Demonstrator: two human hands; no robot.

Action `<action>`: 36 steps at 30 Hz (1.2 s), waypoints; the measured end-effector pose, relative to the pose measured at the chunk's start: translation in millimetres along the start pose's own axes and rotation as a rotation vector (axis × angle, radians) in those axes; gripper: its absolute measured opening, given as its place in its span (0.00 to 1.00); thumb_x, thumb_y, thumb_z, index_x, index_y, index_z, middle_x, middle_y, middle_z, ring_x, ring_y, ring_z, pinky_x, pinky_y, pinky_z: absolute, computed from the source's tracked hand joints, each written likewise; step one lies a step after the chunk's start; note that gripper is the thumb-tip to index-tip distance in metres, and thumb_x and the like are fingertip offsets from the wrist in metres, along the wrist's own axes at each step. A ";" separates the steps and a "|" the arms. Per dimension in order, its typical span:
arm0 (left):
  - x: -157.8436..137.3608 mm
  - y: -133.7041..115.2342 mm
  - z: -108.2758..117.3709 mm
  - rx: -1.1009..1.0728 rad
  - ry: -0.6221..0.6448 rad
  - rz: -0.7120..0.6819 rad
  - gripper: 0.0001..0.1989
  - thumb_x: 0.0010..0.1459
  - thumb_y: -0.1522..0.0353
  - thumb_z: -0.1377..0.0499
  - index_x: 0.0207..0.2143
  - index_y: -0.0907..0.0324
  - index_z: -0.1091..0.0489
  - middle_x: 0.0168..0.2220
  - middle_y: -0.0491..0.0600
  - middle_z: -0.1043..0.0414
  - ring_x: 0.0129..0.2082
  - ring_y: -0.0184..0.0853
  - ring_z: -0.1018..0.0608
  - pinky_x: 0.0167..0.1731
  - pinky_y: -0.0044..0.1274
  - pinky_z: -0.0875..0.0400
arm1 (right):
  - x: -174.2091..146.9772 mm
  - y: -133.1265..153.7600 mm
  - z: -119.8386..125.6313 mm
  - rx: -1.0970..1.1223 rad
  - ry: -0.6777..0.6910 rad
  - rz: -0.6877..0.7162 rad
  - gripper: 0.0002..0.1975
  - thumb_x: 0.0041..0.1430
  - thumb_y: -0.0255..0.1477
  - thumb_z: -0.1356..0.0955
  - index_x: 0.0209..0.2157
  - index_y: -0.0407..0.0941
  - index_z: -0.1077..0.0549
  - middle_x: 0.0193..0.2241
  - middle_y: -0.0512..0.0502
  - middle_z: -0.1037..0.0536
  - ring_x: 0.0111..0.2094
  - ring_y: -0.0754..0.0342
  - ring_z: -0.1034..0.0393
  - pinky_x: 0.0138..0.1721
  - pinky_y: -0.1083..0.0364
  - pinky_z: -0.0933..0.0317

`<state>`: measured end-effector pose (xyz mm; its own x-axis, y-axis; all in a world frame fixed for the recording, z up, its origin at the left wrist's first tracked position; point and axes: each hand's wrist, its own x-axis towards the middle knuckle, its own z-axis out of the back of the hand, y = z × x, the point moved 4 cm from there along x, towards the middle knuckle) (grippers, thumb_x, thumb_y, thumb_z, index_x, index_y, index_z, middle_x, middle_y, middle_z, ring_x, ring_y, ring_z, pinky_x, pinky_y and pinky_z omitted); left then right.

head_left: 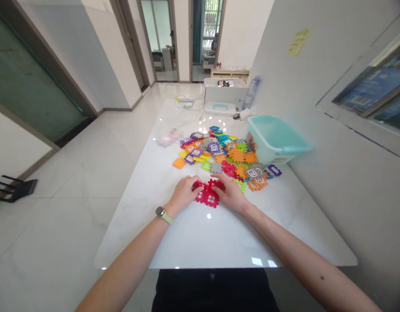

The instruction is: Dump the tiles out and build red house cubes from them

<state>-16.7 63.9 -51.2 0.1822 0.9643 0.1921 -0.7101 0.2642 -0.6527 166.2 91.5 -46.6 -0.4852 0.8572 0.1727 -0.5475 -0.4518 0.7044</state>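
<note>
Red interlocking plastic panels (208, 198) with window cut-outs and notched edges are between my two hands, just above or on the white table (193, 242). My left hand (186, 190) grips their left side, thumb in front and fingers behind. On the right side, my right hand (231, 193) pinches them with its thumb, and the index finger reaches over the top. Some panels appear joined at an angle, though my fingers hide part of the joints. Just beyond lies a loose pile of colourful panels (238, 156) in orange, purple, yellow, green, grey and blue.
A pale turquoise plastic bin (268, 149) stands right of the pile, near the wall. Behind are a white box (213, 92) with a phone (225, 83) on it, a white case (219, 108) and cables (187, 102). A blurred pink item (169, 138) lies at the left.
</note>
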 end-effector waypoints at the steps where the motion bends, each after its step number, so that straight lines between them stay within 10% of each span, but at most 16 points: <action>1: 0.1 -0.5 0.4 -0.002 0.008 -0.005 0.02 0.58 0.69 0.40 0.35 0.56 0.29 0.32 0.46 0.28 0.34 0.36 0.26 0.37 0.26 0.32 | 0.7 -2.3 0.7 0.031 -0.026 -0.017 0.16 0.60 0.29 0.35 0.50 0.46 0.34 0.27 0.52 0.25 0.25 0.55 0.32 0.29 0.56 0.40; 25: 1.4 -1.9 -2.1 -0.050 0.072 -0.033 0.02 0.58 0.72 0.41 0.34 0.57 0.31 0.33 0.46 0.27 0.35 0.35 0.26 0.39 0.26 0.33 | -5.6 12.8 -9.1 -0.287 -0.041 0.042 0.05 0.66 0.27 0.39 0.37 0.45 0.33 0.33 0.44 0.22 0.31 0.53 0.29 0.30 0.57 0.44; 36: 1.4 3.6 -2.1 -0.066 0.008 0.006 0.04 0.55 0.72 0.40 0.34 0.57 0.32 0.31 0.45 0.29 0.33 0.34 0.27 0.36 0.24 0.35 | 3.1 -13.0 12.1 0.168 -0.152 0.041 0.08 0.62 0.31 0.34 0.43 0.46 0.32 0.32 0.49 0.22 0.28 0.55 0.29 0.31 0.57 0.36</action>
<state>-17.6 66.2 -54.8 0.1835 0.9659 0.1824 -0.6649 0.2587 -0.7008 180.0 103.0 -46.8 -0.3896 0.8722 0.2957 -0.4026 -0.4501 0.7971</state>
